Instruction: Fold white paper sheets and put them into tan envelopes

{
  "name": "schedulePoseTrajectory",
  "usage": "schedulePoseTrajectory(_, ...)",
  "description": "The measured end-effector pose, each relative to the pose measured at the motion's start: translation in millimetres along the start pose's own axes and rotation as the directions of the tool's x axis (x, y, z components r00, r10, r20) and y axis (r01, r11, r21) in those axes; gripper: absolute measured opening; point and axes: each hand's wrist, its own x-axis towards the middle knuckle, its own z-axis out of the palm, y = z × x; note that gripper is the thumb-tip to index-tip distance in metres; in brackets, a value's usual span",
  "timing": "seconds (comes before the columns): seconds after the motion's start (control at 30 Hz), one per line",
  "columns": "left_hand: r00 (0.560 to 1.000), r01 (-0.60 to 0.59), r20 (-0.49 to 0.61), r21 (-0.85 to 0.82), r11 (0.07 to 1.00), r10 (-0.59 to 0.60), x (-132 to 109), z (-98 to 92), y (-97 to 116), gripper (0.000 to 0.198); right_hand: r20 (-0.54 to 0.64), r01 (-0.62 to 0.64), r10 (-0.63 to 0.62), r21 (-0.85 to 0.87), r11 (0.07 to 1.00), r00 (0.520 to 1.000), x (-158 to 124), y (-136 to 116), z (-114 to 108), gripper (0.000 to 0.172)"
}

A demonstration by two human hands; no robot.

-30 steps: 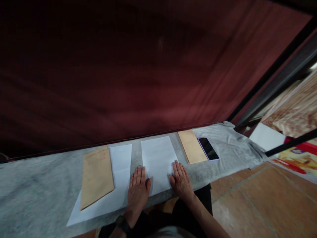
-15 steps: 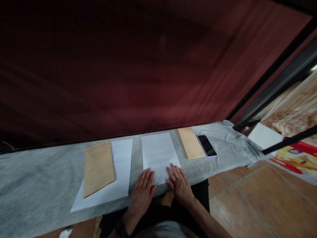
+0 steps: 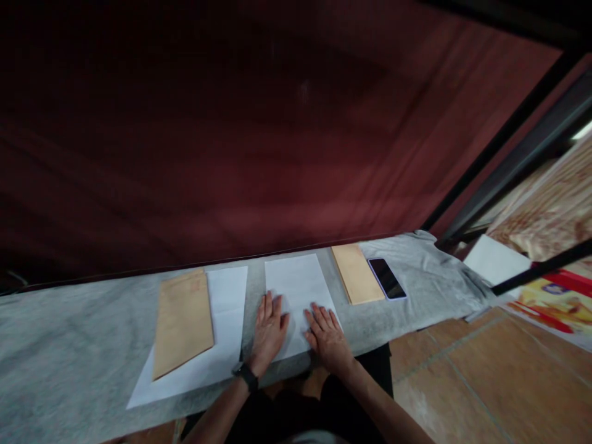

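A white sheet of paper (image 3: pixel 296 283) lies in front of me on a grey cloth-covered table (image 3: pixel 69 333). My left hand (image 3: pixel 269 330) rests flat on the sheet's near left part, fingers stretched out. My right hand (image 3: pixel 327 336) lies flat on its near right part, fingers spread. Neither hand holds anything. To the left, a brown envelope (image 3: pixel 182 320) lies on top of another white sheet (image 3: pixel 224 327). A black watch sits on my left wrist.
A second brown envelope (image 3: pixel 357 273) and a dark phone (image 3: pixel 387 278) lie to the right on the cloth. A dark red curtain (image 3: pixel 231 135) hangs behind the table. Tiled floor (image 3: pixel 485 382) and a black metal frame (image 3: pixel 509 148) are at the right.
Both hands slid forward and inward on the white sheet. My left forearm and watch have come further into view.
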Motion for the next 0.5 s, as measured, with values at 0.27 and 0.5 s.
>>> schedulePoseTrajectory(0.27, 0.844, 0.472, 0.085, -0.587, 0.657, -0.53, 49, -14.8, -11, 0.048, -0.065, -0.249, 0.257, 0.106, 0.963, 0.964, 45, 34, -3, 0.043)
schedulePoseTrajectory(0.5, 0.783, 0.534, 0.182, -0.686, 0.493, -0.595, 75, -31.5, -19, 0.041, -0.016, -0.528, 0.55, 0.261, 0.808, 0.835, 106, 55, -1, 0.033)
